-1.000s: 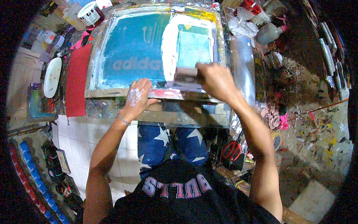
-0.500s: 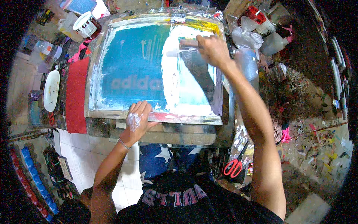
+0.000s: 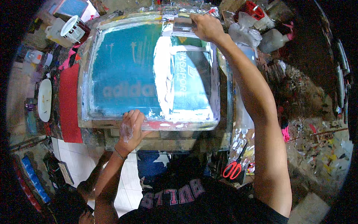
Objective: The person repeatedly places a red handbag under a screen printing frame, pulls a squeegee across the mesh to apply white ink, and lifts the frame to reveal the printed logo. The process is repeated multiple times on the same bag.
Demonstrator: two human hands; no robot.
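My left hand [image 3: 130,128] grips the near edge of a screen-printing frame [image 3: 84,104], thumb along it, pale paint on its back. The frame holds blue mesh [image 3: 123,63] with faint pale lettering and stars; its right half has thick white paint [image 3: 162,74] round a rectangle where lettering shows. My right hand [image 3: 204,27] is closed on a squeegee [image 3: 182,25] at the far right edge of the screen, and the right forearm reaches over the frame's right side.
Red sheet [image 3: 68,100] and white oval dish [image 3: 44,100] lie left; bucket [image 3: 71,29] behind. Spray bottle [image 3: 270,40], bags [image 3: 244,33] and red container [image 3: 250,9] stand back right. Red-handled scissors [image 3: 232,170] lie front right. Another person's arm [image 3: 95,181] shows in shadow at lower left.
My right hand has pushed the squeegee away from me to the far edge, leaving lettering showing on the right half. A shadowed arm has appeared at lower left.
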